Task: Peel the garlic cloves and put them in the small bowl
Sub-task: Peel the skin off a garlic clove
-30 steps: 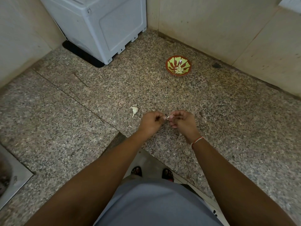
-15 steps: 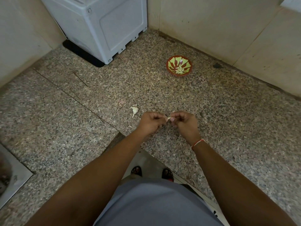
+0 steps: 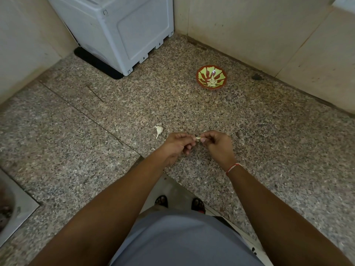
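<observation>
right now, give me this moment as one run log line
stage: peeling | left hand: pinches garlic clove | right hand: pinches same clove | small bowl: holds peeled cloves, apart from hands | garlic piece: on counter

Both arms extended forward, left hand (image 3: 177, 144) and right hand (image 3: 217, 144) curled, fingertips meeting

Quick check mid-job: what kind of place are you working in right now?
Likely a home kitchen counter corner: speckled granite countertop, steel sink set into it, tiled walls, and a white appliance standing on it.
</observation>
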